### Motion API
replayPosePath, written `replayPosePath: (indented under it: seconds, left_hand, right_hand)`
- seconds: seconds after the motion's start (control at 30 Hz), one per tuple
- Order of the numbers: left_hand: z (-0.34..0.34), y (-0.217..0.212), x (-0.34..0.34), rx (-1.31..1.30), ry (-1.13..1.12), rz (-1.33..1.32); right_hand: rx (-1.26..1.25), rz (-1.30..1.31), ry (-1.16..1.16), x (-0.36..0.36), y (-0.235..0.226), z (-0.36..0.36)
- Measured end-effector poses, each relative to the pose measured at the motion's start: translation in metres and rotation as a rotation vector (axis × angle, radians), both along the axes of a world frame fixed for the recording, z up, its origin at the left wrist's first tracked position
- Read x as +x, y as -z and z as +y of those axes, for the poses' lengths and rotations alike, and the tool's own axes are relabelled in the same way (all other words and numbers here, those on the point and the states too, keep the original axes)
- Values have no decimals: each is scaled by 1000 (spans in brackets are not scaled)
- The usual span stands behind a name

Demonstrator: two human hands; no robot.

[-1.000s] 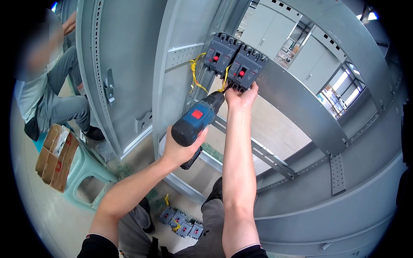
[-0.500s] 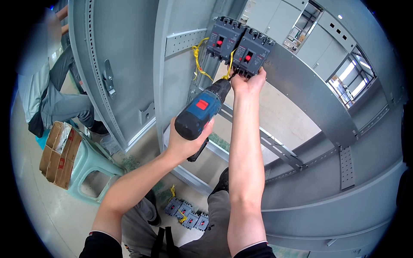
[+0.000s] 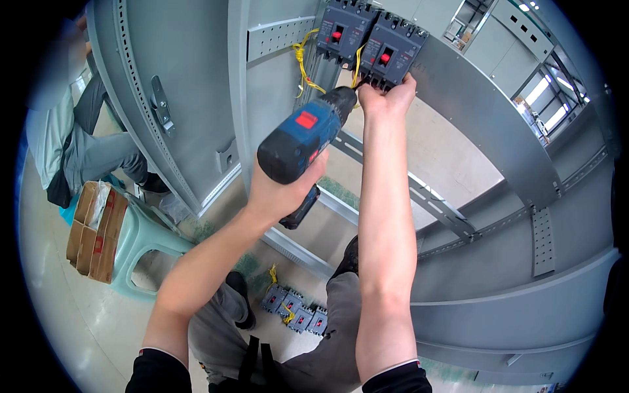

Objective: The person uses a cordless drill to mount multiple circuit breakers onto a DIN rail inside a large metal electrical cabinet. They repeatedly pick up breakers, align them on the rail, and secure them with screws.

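Note:
My left hand (image 3: 275, 193) is wrapped round the grip of a blue and black cordless drill (image 3: 296, 145). Its tip points up and right at the lower terminals of a dark grey circuit breaker (image 3: 398, 47) with a red switch. Under that breaker's bottom edge, my right hand (image 3: 388, 99) grips it from below, its fingertips partly hidden. A second circuit breaker (image 3: 333, 44) is mounted close on the left. Yellow wires (image 3: 301, 69) hang beside and below the two. Where the drill bit meets the terminal is too small to make out.
Grey cabinet frame rails (image 3: 429, 196) cross below the breakers, with a cabinet door (image 3: 180, 85) on the left. Several breakers (image 3: 298, 309) lie on the floor between my feet. A pale green stool (image 3: 151, 245) carries an open cardboard box (image 3: 98, 236); another person (image 3: 108, 154) sits behind it.
The breakers and cabinet sit higher in view, as my view has shifted down. The drill stays at the breaker's lower edge, its body tilted a little differently. Both hands keep their holds.

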State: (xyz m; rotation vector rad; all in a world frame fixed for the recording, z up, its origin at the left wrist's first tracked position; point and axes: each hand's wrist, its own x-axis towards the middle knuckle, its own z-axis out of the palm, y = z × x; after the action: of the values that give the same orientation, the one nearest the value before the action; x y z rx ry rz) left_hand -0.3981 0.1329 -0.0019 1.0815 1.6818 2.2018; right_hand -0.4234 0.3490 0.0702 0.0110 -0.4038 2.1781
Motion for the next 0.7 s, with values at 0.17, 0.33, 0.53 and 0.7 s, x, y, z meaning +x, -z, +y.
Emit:
replayPosePath:
  seconds: [0.17, 0.33, 0.53, 0.7]
  left_hand:
    - [-2, -14, -2, -22, -14, -3]
    - [3, -12, -2, -13, -2, 20]
    - [6, 0, -10, 7, -1, 142]
    - [8, -2, -7, 8, 3, 96]
  right_hand:
    - [71, 15, 7, -6, 6, 9]
    - [246, -6, -30, -7, 12, 34]
    - [49, 36, -1, -13, 9, 24]
    - [53, 89, -48, -13, 5, 20]
